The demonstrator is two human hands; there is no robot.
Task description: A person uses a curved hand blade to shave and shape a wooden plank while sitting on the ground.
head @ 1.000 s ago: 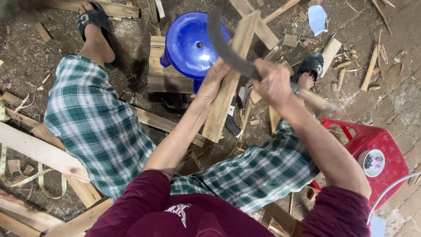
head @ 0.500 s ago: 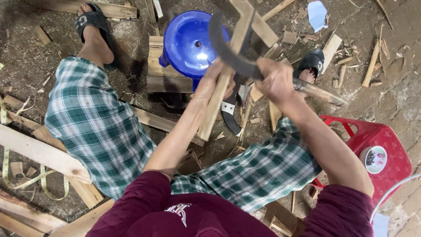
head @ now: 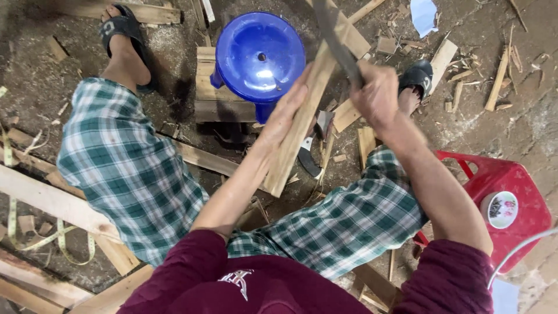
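Dirt floor (head: 35, 64), packed and dusty, littered with wood offcuts, chips and planks. Left hand (head: 285, 116) wrapped around a long wooden slat (head: 299, 125), held tilted over the floor between the knees, upper end near the blue plastic stool (head: 260, 55). Right hand (head: 378, 96) fisted on the handle of a dark curved blade (head: 337, 38), raised against the slat's upper part. Red plastic stool (head: 505, 197) at right. Yellow measuring tape (head: 55, 244) lies among planks at left.
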